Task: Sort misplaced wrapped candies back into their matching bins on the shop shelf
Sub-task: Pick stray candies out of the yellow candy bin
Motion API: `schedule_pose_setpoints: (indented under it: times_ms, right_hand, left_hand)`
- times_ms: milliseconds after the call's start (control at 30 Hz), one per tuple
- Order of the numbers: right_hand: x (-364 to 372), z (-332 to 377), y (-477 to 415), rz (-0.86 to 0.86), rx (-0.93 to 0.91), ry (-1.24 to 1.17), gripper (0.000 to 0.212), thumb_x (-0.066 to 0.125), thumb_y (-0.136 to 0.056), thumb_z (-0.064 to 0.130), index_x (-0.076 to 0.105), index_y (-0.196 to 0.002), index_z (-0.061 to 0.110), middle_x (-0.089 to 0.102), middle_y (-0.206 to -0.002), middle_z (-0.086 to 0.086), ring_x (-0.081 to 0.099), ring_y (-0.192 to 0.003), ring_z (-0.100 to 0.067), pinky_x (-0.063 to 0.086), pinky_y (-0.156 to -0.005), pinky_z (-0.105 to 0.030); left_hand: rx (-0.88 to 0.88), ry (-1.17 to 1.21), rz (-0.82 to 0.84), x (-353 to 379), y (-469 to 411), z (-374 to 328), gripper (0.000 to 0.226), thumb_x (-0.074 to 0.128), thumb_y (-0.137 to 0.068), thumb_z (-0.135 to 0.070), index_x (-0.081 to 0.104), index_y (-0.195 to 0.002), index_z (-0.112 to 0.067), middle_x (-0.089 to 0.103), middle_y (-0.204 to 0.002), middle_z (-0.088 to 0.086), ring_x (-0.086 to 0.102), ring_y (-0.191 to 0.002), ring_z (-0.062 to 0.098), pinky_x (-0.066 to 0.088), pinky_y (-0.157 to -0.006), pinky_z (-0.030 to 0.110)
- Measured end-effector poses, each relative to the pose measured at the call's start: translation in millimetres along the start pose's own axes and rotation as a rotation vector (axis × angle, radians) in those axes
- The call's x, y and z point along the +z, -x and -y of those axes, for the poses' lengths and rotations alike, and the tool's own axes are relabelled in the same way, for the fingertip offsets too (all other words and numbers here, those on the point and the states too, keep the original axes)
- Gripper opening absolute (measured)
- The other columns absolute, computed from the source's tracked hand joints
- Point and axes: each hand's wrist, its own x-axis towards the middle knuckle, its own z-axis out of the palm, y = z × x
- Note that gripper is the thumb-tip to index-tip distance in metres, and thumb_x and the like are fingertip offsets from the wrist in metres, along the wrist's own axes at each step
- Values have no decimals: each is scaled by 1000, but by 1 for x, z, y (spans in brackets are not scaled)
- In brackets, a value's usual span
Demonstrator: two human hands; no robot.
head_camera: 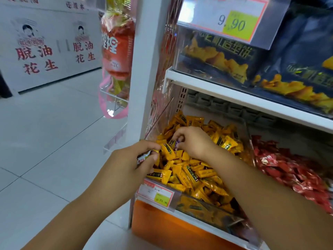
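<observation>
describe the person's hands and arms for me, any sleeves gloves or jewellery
The left hand and the right hand are both bare, with no gloves. No ring, watch or bracelet shows on either hand or wrist. Both forearms are uncovered all the way to the bottom edge of the picture, so no sleeve is in view. No markings show on them.

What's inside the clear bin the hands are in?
Yellow wrapped candies fill the clear bin; the right hand pinches a purple candy there. Anything beneath that hand or deeper down is hidden.
</observation>
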Motion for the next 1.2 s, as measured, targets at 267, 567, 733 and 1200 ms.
schedule_pose_setpoints:
  times_ms: [267,567,733,1200]
  right_hand:
    - [-47,2,90,-176,-30,-680,31,68,-84,0,62,-97,27,65,-106,1,71,-82,-13,57,-82,-36]
    - [-29,28,128,-42,-118,-849,36,70,-83,-2,57,-105,23,69,-99,1,66,-85,-14,56,-82,-29]
    - [-37,16,111,-141,-99,-646,15,63,-92,19,64,-102,31,67,-98,12,64,-90,0,52,-81,-21]
    - [-3,10,45,89,6,436,44,27,-94,66,38,-136,56,20,-158,9,5,-146,-32,-5,-113,-60]
  left_hand:
    - [75,10,-10,13,3,-14,9,63,-83,-41,64,-91,-46,62,-97,-32,57,-94,-12,39,-72,0]
    - [206,-259,38,31,-1,-14,51,64,-70,-68,61,-109,-37,53,-96,-22,47,-96,-10,36,-74,4]
    - [238,-255,-36,17,2,-7,37,40,-84,-73,50,-78,-37,51,-70,-9,51,-77,2,40,-65,16]
    - [-33,-243,26,-16,17,1,41,28,-71,-66,42,-74,-28,59,-57,-9,59,-61,-4,41,-51,12]
